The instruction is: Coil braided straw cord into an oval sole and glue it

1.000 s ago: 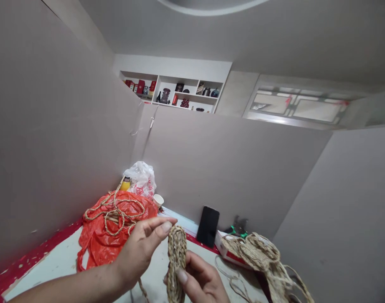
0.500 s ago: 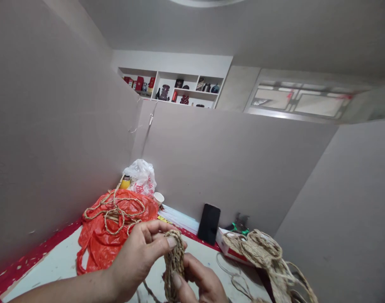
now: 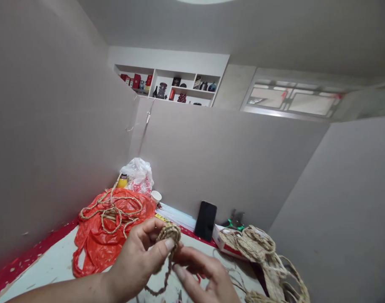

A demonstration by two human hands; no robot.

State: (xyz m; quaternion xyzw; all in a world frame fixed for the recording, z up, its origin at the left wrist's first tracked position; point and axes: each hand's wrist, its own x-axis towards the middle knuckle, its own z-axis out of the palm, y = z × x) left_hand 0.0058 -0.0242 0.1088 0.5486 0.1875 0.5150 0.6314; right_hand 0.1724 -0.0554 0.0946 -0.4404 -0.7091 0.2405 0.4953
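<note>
My left hand (image 3: 138, 252) is closed around a small coiled piece of braided straw cord (image 3: 171, 231), its thumb pressed on the front. From that coil a loose length of cord hangs in a loop below my fingers. Beside it, my right hand (image 3: 205, 273) is curled, with thumb and forefinger tips close together at the hanging cord. The forefinger's tip is partly hidden behind the work. Left of my hands, a red plastic bag (image 3: 97, 248) lies on the table with a long straw braid (image 3: 113, 210) on top.
A black phone (image 3: 205, 221) leans against the partition. Right of it are green-handled pliers (image 3: 236, 223) and a box heaped with straw cord (image 3: 255, 242). A white cup (image 3: 156, 196), a white plastic bag (image 3: 138, 172) and a yellow jar (image 3: 122, 181) stand at the back left.
The straw piece has turned in my left hand from a long upright strip to a shorter coiled face. My right hand has shifted slightly right and down, and a cord loop now hangs below.
</note>
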